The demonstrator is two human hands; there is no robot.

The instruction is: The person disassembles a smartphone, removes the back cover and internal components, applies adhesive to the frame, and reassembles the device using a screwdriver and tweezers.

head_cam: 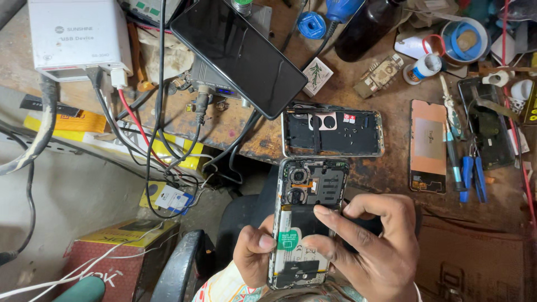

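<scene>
Both hands sit lowest and closest, wrapped around an opened smartphone with its back cover off, showing black shielding, twin camera rings and a battery with a round green sticker (305, 221). Left hand (254, 254) is curled shut on the phone's left edge, thumb lying across the battery just beside the green sticker. Right hand (372, 246) clamps the right edge, its index fingertip pressed flat on the dark plate above the battery, the other fingers bent behind the far side.

Long axis of the phone runs almost straight away from the wrists, camera end pointing toward the bench, bottom end toward the person's patterned sleeve. It is held off the bench, over the gap in front of the worn brown wooden bench edge (251, 148).

Just beyond the fingertips lies a hollow black phone back frame (333, 133), crosswise to the held phone. Right of the right-hand knuckles lies a copper-backed display panel (428, 146), then blue-handled tweezers and pliers (469, 168). Beyond the left thumb, a large black glass-fronted phone (238, 53) leans at a slant amid cables. Free room is mostly the bare patch of bench right of the right hand.
</scene>
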